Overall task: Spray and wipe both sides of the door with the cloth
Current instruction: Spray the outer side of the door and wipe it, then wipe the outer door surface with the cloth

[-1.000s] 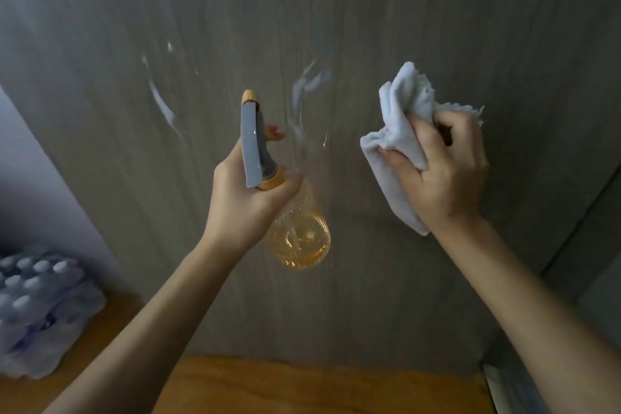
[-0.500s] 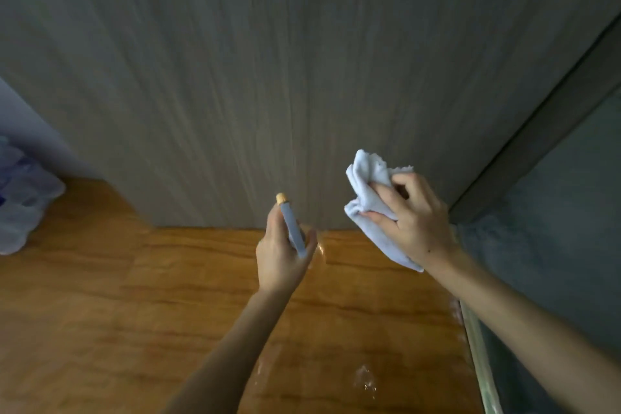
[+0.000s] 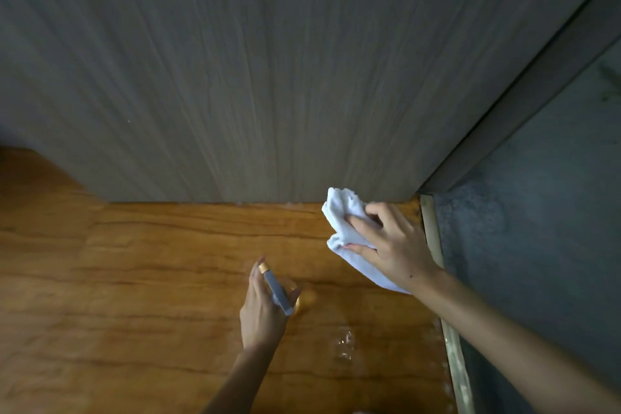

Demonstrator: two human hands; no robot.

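The grey wood-grain door point(image 3: 268, 77) fills the upper part of the head view, its bottom edge meeting the floor. My right hand point(image 3: 393, 245) is shut on a bunched white cloth point(image 3: 342, 212), held low by the door's bottom right corner. My left hand point(image 3: 263, 309) grips the spray bottle point(image 3: 277, 289), whose grey head with an orange nozzle points toward the door; the amber body is mostly hidden behind the hand, low over the floor.
Orange-brown wooden floor point(image 3: 134, 279) lies below the door, with a wet shiny patch point(image 3: 342, 343). A dark door frame point(image 3: 537, 84) and a metal threshold strip point(image 3: 437, 245) run along the right, beside dark grey flooring point(image 3: 544, 228).
My view has tilted down from the door's middle to its bottom edge. Both hands lowered, the bottle sinking toward the floor and the cloth moving to the door's lower right corner.
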